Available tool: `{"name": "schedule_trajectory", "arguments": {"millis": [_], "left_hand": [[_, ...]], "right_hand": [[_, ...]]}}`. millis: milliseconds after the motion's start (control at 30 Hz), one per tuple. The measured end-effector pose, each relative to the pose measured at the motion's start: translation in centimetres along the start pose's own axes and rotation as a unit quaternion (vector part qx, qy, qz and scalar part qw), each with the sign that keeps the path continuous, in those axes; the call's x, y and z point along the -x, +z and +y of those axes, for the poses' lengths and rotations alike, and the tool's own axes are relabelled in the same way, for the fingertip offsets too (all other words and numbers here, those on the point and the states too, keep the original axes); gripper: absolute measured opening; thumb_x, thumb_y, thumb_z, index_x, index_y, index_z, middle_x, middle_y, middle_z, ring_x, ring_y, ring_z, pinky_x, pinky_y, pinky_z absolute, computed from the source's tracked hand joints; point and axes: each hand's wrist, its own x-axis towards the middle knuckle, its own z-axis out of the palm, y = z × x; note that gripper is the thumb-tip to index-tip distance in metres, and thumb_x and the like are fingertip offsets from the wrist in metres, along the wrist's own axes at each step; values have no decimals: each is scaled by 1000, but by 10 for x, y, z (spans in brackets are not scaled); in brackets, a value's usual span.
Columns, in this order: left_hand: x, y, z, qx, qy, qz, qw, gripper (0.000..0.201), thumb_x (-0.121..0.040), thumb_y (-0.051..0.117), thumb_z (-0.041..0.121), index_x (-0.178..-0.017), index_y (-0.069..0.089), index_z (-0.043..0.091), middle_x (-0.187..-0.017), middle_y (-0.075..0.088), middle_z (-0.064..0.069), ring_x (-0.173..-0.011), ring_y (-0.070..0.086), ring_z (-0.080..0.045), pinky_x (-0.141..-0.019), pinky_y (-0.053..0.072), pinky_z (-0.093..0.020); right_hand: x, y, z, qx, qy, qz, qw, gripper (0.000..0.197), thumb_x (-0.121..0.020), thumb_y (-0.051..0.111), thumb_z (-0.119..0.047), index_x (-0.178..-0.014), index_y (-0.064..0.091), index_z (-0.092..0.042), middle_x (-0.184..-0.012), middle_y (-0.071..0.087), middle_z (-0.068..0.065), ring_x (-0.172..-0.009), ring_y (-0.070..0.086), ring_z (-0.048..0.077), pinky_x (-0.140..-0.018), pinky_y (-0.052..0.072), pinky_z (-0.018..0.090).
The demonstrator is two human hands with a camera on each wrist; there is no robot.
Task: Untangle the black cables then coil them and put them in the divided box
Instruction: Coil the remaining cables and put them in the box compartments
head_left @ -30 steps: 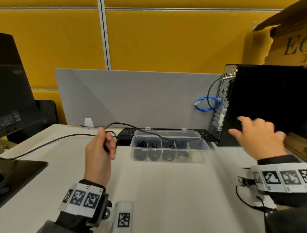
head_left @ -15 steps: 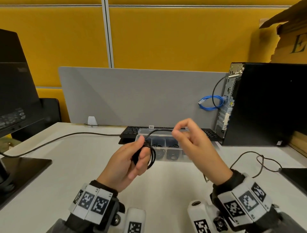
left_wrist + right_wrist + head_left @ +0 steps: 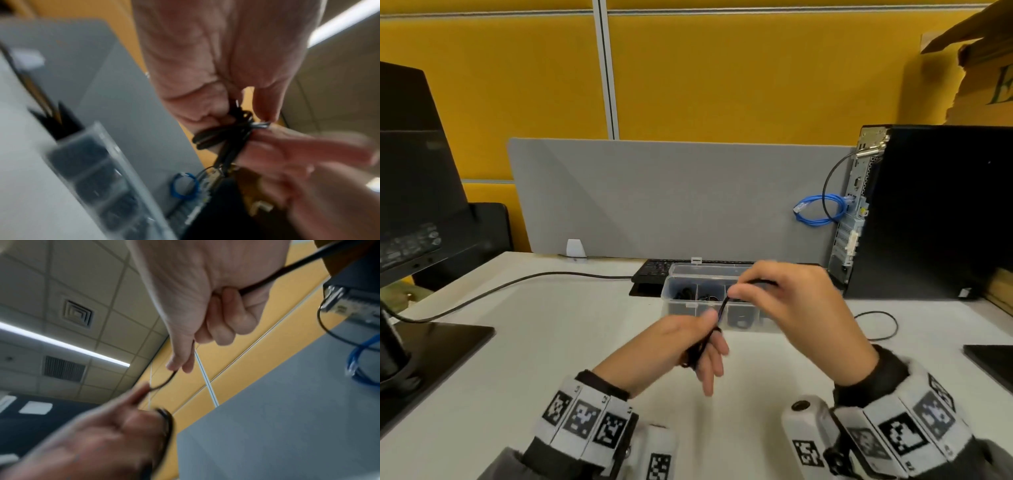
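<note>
My left hand [image 3: 688,346] holds a small coil of thin black cable [image 3: 697,351] between thumb and fingers, above the white desk in front of the box. The coil [image 3: 218,136] shows as several bunched loops in the left wrist view. My right hand [image 3: 787,305] pinches the same cable's free run [image 3: 724,303] just above the left hand, and the cable [image 3: 267,279] passes through its curled fingers. The clear divided box [image 3: 681,305] stands open behind the hands, with coiled black cables in several compartments.
A black keyboard [image 3: 654,270] lies behind the box. A black computer tower [image 3: 935,212] with a blue cable [image 3: 818,212] stands at the right. A monitor [image 3: 410,192] and its base [image 3: 438,346] are at the left, a thicker black cord [image 3: 517,284] runs across the desk, and a loose cable loop [image 3: 883,325] lies at the right.
The right hand came in from the tower at the right and took hold of the cable. Both hands moved closer together, the left turning the coil edge-on.
</note>
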Motion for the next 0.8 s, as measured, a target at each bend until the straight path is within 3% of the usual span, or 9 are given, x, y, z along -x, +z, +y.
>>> {"name": "schedule_trajectory", "arguments": {"millis": [67,167,233,333,433,533,600,700,800], "left_hand": [[6,6,8,101,23,-68,992,48,-90,35,44,-65,65,15,-43,57,-2,-40,50,-9,-54,42,-17],[7,10,18,286,59,12,956,47,-89,42,32,-60,70,8,-41,55,-7,-35,50,-9,-44,44,-16],[-1,5,14,361,104,84,923,43,-83,41,26,-76,74,-1,-61,66,-11,-56,64,-13,-56,52,-17],[-15,-6,-5,240,114,182,947,46,-84,40,39,-105,62,4,-95,73,-11,-95,68,-20,-86,53,-26],[-15,-7,-13,57,47,217,973,59,-83,28,57,-98,66,14,-95,74,-2,-100,66,-10,-87,44,-18],[-10,-6,-8,41,2,119,992,65,-84,27,57,-96,67,8,-81,74,-8,-82,66,-17,-77,44,-23],[-5,-2,-3,50,-7,34,998,57,-87,39,58,-93,67,8,-71,70,-10,-71,61,-20,-70,41,-27],[1,1,-2,54,3,-77,996,38,-85,49,45,-82,72,14,-53,63,-1,-57,51,-19,-67,36,-31],[3,6,2,163,34,-76,983,38,-88,42,28,-79,72,7,-45,58,-3,-47,52,-12,-60,44,-19]], "right_hand": [[0,-2,7,20,-7,18,1000,29,-84,48,-53,-87,68,-32,-79,68,-14,-76,62,3,-69,52,28],[8,14,10,120,38,-149,981,31,-91,37,-52,-100,63,-36,-94,69,-10,-89,62,11,-75,50,33],[15,30,6,113,26,-279,953,29,-95,36,-48,-107,60,-36,-100,68,-7,-92,61,15,-79,48,35],[18,37,-7,22,4,-364,931,27,-97,38,-41,-102,62,-30,-93,65,-11,-84,57,11,-82,48,38],[10,23,-7,40,-9,-248,968,26,-95,40,-44,-90,62,-31,-76,56,-15,-70,50,5,-72,46,32],[4,8,2,56,-7,-55,997,33,-87,33,-57,-89,59,-36,-76,62,-17,-73,56,2,-66,50,32],[5,8,4,67,-10,-3,998,31,-88,35,-56,-89,59,-37,-78,64,-19,-75,57,1,-64,50,30],[7,18,3,95,2,-32,995,34,-91,30,-59,-98,55,-38,-85,65,-16,-81,60,6,-68,51,34],[11,23,12,118,43,-155,980,35,-94,25,-53,-109,54,-41,-93,67,-11,-87,61,12,-72,50,35]]}}
